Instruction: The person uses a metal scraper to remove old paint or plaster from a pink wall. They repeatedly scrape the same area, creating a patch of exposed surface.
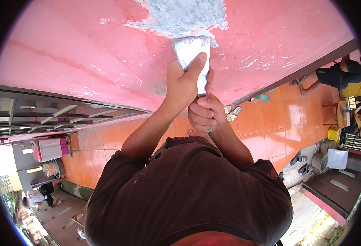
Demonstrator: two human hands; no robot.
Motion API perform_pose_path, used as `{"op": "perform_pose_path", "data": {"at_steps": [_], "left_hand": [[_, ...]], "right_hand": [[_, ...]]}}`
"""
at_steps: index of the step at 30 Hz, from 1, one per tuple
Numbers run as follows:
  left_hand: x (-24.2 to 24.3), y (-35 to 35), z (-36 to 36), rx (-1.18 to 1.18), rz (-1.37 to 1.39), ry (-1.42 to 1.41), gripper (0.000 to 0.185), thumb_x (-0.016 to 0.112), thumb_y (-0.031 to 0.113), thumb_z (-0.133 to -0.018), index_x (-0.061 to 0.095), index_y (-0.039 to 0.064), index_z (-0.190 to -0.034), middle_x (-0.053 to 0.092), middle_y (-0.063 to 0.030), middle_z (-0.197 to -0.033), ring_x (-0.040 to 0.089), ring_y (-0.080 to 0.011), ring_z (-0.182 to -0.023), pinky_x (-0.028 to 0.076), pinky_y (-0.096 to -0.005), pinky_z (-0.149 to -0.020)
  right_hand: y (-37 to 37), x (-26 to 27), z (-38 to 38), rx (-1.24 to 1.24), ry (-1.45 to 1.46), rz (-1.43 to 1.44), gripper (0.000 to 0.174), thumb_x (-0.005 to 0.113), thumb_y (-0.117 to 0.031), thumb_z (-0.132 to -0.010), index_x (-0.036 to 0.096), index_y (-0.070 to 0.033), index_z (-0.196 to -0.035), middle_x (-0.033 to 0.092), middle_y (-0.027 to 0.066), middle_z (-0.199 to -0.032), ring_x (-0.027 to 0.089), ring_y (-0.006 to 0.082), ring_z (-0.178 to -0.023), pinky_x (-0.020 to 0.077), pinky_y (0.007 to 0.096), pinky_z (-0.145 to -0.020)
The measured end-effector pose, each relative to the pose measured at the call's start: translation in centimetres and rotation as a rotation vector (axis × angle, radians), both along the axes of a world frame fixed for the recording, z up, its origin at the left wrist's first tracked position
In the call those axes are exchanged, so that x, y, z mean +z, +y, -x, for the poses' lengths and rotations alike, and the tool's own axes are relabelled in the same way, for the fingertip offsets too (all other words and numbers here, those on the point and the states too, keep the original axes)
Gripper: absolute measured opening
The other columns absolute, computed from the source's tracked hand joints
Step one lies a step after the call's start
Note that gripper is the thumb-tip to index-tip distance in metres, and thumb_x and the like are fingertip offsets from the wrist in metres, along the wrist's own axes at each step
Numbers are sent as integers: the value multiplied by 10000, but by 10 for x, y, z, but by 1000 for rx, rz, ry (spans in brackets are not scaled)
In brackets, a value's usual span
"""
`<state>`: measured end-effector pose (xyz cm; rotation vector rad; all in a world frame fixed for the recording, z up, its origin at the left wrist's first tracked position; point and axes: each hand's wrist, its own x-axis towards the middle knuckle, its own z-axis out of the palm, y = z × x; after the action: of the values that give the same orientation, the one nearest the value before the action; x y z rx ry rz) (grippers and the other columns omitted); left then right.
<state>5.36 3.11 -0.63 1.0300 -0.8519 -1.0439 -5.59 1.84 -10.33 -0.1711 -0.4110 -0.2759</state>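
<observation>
A wide metal scraper has its broad edge against the pink painted wall, at the lower border of a grey patch where the paint is gone. My left hand grips the blade, thumb flat on its face and fingers mostly hidden behind. Just below, my right hand is closed around the handle end, most of which its fingers cover. White scratches mark the wall on both sides of the scraper.
Under the wall runs an orange tiled floor. A louvred window is at left. Footwear lies by the wall. One person in dark clothes is at far right, another at lower left. A bucket stands at right.
</observation>
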Motion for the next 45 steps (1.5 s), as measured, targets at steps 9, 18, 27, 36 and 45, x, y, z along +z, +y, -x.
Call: {"op": "perform_pose_path", "data": {"at_steps": [9,18,27,36,45], "left_hand": [[-19,1,2,58,-16,-1,266,594,226,-1011,583,-4,-880,610,-99,-628,574,-151,-474,451,-297,-420],[-20,-2,6,26,61,99,279,608,242,-1011,593,-22,-920,604,-99,-618,565,-151,-479,450,-287,-441],[-1,-2,7,70,73,43,250,594,212,-1018,583,2,-883,595,-87,-607,555,-138,-470,434,-285,-428],[7,-8,4,73,79,-4,236,595,221,-1014,579,0,-933,592,-92,-610,558,-143,-468,431,-284,-419],[20,-15,8,92,136,-36,244,591,212,-1012,584,-20,-939,595,-98,-605,556,-147,-462,438,-283,-422]], "right_hand": [[-2,12,8,-111,262,123,177,471,-77,-1013,445,-253,-1020,386,-37,-571,331,56,-355,227,240,-327],[-11,15,12,-187,372,240,215,489,-54,-990,426,-258,-1017,369,-38,-556,329,59,-346,233,253,-322],[-8,25,12,-36,232,98,212,477,-86,-1000,451,-297,-1001,371,-41,-538,301,61,-329,208,244,-322],[-18,24,9,-26,206,145,192,473,-92,-997,491,-284,-984,376,-45,-545,310,60,-332,198,242,-323],[-25,33,6,-10,118,135,185,461,-94,-1009,498,-263,-941,389,-48,-552,330,54,-333,222,248,-332]]}}
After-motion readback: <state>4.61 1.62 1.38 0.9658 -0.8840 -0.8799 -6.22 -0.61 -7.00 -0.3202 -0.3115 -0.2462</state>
